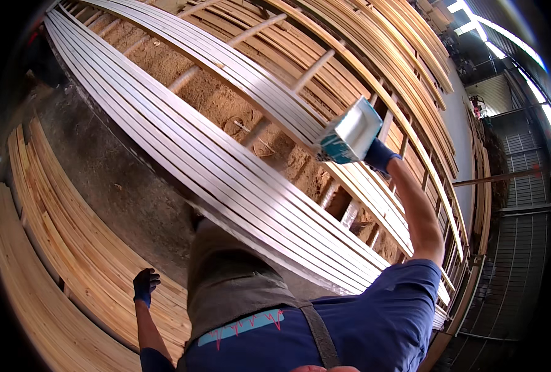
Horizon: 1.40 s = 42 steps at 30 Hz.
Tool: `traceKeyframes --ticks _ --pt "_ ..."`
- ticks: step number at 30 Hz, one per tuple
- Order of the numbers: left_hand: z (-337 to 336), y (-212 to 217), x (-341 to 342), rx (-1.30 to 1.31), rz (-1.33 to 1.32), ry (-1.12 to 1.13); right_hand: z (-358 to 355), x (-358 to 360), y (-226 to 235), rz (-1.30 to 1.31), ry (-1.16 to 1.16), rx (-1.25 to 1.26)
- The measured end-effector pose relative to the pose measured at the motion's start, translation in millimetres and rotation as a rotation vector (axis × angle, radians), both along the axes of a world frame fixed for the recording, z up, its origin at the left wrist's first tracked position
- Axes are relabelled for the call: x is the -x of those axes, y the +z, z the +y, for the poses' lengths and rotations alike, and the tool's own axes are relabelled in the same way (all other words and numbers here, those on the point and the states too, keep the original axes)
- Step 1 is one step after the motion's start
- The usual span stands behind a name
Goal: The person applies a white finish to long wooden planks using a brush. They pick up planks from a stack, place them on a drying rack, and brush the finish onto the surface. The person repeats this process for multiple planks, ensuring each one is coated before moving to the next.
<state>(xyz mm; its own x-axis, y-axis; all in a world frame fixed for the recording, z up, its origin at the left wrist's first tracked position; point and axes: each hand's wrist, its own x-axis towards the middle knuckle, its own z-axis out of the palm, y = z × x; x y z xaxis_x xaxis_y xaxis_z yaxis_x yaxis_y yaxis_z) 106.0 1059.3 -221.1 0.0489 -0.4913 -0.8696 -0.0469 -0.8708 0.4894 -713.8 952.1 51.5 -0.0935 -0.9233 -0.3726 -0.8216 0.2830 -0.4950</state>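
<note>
My right hand (380,155), in a dark blue glove, grips a teal box-shaped paint container (340,140) with white inside and white smears on its side. The container sits over the farther row of white-painted wooden strips (257,84), where white gives way to bare wood. Whether it touches them I cannot tell. A nearer row of white-painted strips (226,167) runs between that row and my body. My left hand (144,285), also gloved, hangs at my side above bare planks with its fingers loosely apart and nothing in them.
Bare planks (71,229) are stacked at the lower left, beside a dark floor (126,180). Round crossbars (185,77) support the strips above heaped sawdust (210,102). More bare boards (374,56) lie beyond. A metal mesh wall (517,260) stands at the right.
</note>
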Motion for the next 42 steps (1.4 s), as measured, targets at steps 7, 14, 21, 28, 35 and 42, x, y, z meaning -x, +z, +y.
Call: traceKeyframes --ticks 7,14,21,28,35,42 --pt "229.7 -2.1 115.2 -0.02 0.03 -0.027 95.3 85.3 -31.4 -0.149 0.113 0.161" --pt "441.2 10.9 191.7 -0.081 -0.191 0.178 254.3 111.1 23.5 -0.07 -0.024 -0.089" --pt "614.9 17.9 324.7 -0.062 -0.034 -0.077 564.9 273.2 10.4 -0.071 -0.084 -0.061" --pt "802.5 -46.4 396.5 -0.102 -0.011 0.064 802.1 394.7 9.3 -0.072 -0.095 0.022" --pt "1003.1 -34.5 476.7 -0.213 0.013 -0.15 823.2 412.5 0.0 0.025 -0.097 -0.124" --pt "1020.0 -21.3 541.0 0.465 0.235 0.109 989.6 475.2 28.6 0.117 -0.037 -0.132"
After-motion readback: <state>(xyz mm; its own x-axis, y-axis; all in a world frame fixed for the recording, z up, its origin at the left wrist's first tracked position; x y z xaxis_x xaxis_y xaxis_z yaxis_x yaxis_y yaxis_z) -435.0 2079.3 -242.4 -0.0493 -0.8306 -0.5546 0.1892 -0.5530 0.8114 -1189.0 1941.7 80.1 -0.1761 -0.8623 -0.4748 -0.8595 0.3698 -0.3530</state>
